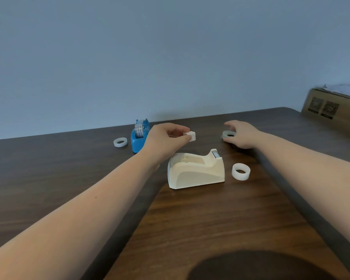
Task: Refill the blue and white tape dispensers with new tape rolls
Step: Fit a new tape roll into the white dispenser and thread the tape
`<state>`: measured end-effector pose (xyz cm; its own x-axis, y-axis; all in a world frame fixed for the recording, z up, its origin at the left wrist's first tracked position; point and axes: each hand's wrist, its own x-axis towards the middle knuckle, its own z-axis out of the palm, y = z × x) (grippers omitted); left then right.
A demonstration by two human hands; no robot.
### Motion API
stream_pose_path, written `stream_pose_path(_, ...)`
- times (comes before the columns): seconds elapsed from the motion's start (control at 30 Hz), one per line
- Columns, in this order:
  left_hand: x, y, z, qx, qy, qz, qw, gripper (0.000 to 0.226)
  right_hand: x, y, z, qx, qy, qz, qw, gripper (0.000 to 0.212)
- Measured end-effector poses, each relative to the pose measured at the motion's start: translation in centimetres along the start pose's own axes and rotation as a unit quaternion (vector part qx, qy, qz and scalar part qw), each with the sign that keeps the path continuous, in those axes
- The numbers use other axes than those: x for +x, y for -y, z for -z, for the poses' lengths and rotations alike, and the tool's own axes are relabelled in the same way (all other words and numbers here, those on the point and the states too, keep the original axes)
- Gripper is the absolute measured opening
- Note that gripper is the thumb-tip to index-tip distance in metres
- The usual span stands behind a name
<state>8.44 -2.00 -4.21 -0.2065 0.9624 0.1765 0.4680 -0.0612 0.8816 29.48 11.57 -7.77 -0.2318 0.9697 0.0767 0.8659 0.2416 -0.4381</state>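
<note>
Left hand (166, 136) pinches a small white spool (191, 136) between thumb and fingertips, grip closed on it, held above the worktop (210, 219) just behind the white dispenser (196, 171). Right hand (241, 135) is down on the worktop, fingers curled around a clear tape roll (229, 135) lying flat, touching it; can't tell if the grip is fully closed. White dispenser sits centre, cream-tinted, its roll bay empty, cutter end to the right. Second roll (240, 171) stands just right of it, tilted, apart. Blue dispenser (139, 136) is back left, behind the left hand, tape loaded. Third roll (120, 142) lies flat, just left of the blue one. Cardboard box (331, 107) far right.
</note>
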Motion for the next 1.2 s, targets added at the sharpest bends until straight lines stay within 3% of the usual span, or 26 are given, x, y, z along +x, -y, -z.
stream_pose_path(0.2,-0.9,-0.2,0.5,-0.034,0.003,-0.002,0.999,0.028,-4.2,2.0,0.9,0.223,-0.031,0.036,0.974,0.062)
stream_pose_path(0.37,-2.3,-0.6,1.0,-0.087,0.004,-0.015,0.996,0.023,-8.5,4.6,2.4,0.462,0.033,0.06,0.884,0.055)
stream_pose_path(0.53,-3.9,-1.7,1.5,-0.107,0.005,-0.041,0.993,0.022,-11.5,6.3,3.2,0.606,0.086,0.093,0.786,0.04)
stream_pose_path(0.6,-4.6,-2.4,1.7,-0.12,0.004,-0.054,0.991,0.02,-12.3,6.8,3.2,0.626,0.105,0.107,0.765,0.035)
stream_pose_path(0.8,-6.1,-3.2,2.3,-0.111,0.003,-0.075,0.991,0.017,-13.7,7.8,2.7,0.623,0.128,0.137,0.759,0.041)
stream_pose_path(1.2,-7.4,-3.1,3.1,-0.065,-0.007,-0.103,0.993,0.021,-14.6,9.8,1.9,0.629,0.115,0.136,0.756,0.033)
